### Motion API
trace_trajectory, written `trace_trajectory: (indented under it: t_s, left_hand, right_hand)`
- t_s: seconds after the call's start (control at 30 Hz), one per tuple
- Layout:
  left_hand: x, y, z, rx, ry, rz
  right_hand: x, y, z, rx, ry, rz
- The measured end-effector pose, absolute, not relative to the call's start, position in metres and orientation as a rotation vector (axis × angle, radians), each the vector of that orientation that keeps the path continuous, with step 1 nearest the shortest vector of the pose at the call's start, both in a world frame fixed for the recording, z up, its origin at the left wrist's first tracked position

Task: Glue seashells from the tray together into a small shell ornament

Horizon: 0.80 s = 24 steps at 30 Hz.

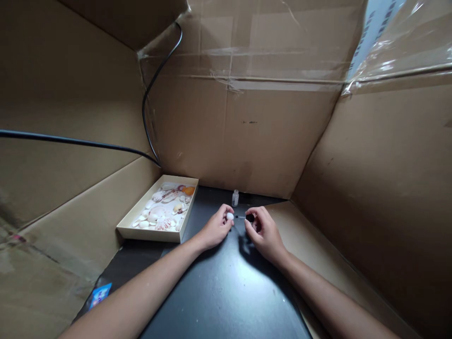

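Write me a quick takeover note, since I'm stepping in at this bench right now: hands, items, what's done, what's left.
Left hand: grip shut on a small white shell.
Right hand: grip shut on a black-capped brush, tip pointing at the shell.
Small open bottle stands just behind the hands on the black mat.
Tray of shells sits to the left.
Done: bottle opened, brush out. Left: this shell shows no visible coating yet; the tray shells likely remain.

The small shell (230, 216) in the left grip (216, 229) is plain white, and the brush cap (250, 218) in the right grip (263, 233) is black. Left of the left grip, a cream tray (151, 232) holds white, pink-streaked and orange shells (165, 207) on the black table (219, 292). Brown cardboard walls (247, 136) surround everything.
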State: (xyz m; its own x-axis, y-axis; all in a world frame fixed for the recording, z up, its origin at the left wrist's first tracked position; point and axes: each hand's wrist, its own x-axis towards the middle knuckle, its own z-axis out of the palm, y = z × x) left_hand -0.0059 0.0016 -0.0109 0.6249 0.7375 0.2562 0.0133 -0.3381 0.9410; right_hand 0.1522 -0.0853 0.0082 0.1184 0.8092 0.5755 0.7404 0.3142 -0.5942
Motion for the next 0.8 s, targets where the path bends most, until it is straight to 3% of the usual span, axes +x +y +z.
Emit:
trace_trajectory:
  t_s: [0.8]
  left_hand:
    - [-0.0046, -0.0011, -0.0096, 1.827, 0.619, 0.814]
  right_hand:
    - [0.1521, -0.0853, 0.0083, -1.411, -1.654, 0.068]
